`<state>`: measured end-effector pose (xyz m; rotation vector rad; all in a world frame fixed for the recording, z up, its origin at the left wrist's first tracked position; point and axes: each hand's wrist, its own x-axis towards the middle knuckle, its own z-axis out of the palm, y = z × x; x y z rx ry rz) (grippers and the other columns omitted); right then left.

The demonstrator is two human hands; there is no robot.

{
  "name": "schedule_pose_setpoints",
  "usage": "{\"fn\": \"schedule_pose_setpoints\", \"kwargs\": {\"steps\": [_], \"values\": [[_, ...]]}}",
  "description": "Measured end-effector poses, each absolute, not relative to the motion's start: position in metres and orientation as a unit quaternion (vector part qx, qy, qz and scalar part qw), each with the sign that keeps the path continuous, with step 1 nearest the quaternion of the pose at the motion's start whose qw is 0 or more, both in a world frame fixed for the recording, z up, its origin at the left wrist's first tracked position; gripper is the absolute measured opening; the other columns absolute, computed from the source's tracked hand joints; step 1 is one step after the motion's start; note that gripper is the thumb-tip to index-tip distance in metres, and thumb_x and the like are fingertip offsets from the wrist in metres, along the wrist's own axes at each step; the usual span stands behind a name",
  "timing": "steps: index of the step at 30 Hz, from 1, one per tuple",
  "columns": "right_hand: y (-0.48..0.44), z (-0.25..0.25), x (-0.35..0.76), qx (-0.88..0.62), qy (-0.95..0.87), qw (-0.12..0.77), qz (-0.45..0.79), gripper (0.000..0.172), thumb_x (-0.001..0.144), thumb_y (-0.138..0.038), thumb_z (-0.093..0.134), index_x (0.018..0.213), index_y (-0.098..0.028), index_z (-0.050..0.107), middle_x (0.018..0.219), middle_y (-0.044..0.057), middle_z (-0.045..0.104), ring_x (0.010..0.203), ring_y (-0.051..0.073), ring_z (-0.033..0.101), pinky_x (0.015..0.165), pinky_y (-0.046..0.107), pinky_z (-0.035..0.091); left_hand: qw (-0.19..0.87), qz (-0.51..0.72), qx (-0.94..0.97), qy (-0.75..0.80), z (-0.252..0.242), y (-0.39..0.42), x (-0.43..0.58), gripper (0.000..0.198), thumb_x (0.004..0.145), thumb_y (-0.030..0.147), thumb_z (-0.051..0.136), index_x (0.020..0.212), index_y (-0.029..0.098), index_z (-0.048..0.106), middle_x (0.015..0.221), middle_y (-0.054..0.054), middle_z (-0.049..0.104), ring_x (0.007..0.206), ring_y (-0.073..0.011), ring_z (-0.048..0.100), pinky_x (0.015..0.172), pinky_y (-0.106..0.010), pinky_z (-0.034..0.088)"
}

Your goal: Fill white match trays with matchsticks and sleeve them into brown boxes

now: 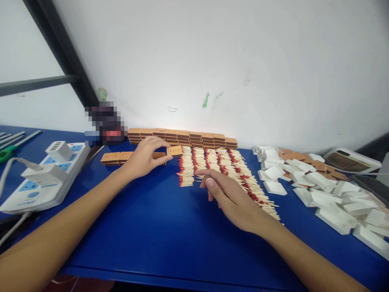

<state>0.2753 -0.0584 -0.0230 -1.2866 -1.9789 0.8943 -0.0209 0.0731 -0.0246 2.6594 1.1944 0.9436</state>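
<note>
The left forearm [60, 231] is lying closest to the lens, slanting up from about eight o'clock over the blue desk [170, 243], taking the bare patch between the arms as the clock's centre. Beyond it, between nine and ten o'clock, a white power strip [73, 166] is bearing plugs.

Moving rightward, a short front row of orange boxes [111, 157] is standing between ten and eleven o'clock. At eleven, the left hand [145, 156] is partly covering that row, its thumb and forefinger pinching the ends of a matchbox [174, 151] around twelve o'clock. The box is sitting label up, near the row's right end; whether it is resting or hanging just above the desk, I cannot tell. Behind, against the wall, a long stack of boxes [182, 136] is spanning twelve o'clock.

Columns of red-tipped matches [212, 158] are lying from twelve to two o'clock. Near their front edge, between two and three, the right hand [229, 198] is hovering with fingers loosely bent, nothing visible between them; whether a fingertip is touching a match, I cannot tell. At three o'clock, white trays [328, 178] are lying heaped among orange sleeves [296, 156].

The step in hand appears to be lining up the pinched box with the row; the next move seems to be calling for a level, gentle release, clear of the nearby matches.
</note>
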Motion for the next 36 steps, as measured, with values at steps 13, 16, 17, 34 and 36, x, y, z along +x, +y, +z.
{"fn": "schedule_pose_setpoints", "kwargs": {"steps": [13, 16, 17, 34, 36], "values": [[-0.059, -0.019, 0.274, -0.481, -0.777, 0.292, 0.282, 0.051, 0.112, -0.058, 0.035, 0.134, -0.024, 0.065, 0.113, 0.01, 0.073, 0.109, 0.025, 0.07, 0.096, 0.042, 0.052, 0.042, 0.227, 0.888, 0.398, -0.036, 0.08, -0.021, 0.036, 0.093, 0.052, 0.074, 0.114, 0.022, 0.073, 0.124, -0.008, 0.075, 0.124, -0.0309, 0.061, 0.109, -0.05, 0.042], [-0.059, -0.018, 0.274, -0.476, -0.784, 0.287, 0.276, 0.051, 0.112, -0.057, 0.035, 0.133, -0.023, 0.066, 0.113, 0.01, 0.074, 0.108, 0.026, 0.07, 0.097, 0.043, 0.053, 0.049, 0.215, 0.888, 0.404, -0.034, 0.08, -0.021, 0.035, 0.091, 0.053, 0.074, 0.11, 0.022, 0.074, 0.12, -0.008, 0.076, 0.118, -0.0314, 0.062, 0.105, -0.049, 0.044], [-0.059, -0.018, 0.274, -0.474, -0.786, 0.286, 0.274, 0.05, 0.112, -0.056, 0.035, 0.132, -0.022, 0.066, 0.113, 0.01, 0.074, 0.108, 0.025, 0.071, 0.097, 0.042, 0.053, 0.05, 0.209, 0.888, 0.407, -0.034, 0.081, -0.021, 0.036, 0.091, 0.053, 0.074, 0.11, 0.022, 0.074, 0.119, -0.009, 0.076, 0.118, -0.0317, 0.062, 0.103, -0.049, 0.045], [-0.057, -0.016, 0.275, -0.449, -0.821, 0.248, 0.25, 0.043, 0.114, -0.048, 0.034, 0.119, -0.024, 0.069, 0.114, 0.008, 0.072, 0.106, 0.023, 0.067, 0.096, 0.041, 0.052, 0.068, 0.163, 0.883, 0.434, -0.022, 0.083, -0.036, 0.037, 0.085, 0.053, 0.07, 0.106, 0.023, 0.077, 0.111, -0.008, 0.078, 0.105, -0.0313, 0.071, 0.096, -0.045, 0.054], [-0.056, -0.016, 0.275, -0.445, -0.825, 0.243, 0.25, 0.042, 0.114, -0.047, 0.034, 0.119, -0.024, 0.069, 0.115, 0.009, 0.072, 0.108, 0.024, 0.066, 0.098, 0.042, 0.052, 0.07, 0.161, 0.883, 0.435, -0.022, 0.083, -0.038, 0.038, 0.085, 0.051, 0.07, 0.108, 0.023, 0.077, 0.114, -0.008, 0.079, 0.106, -0.0312, 0.072, 0.098, -0.045, 0.055]]}}
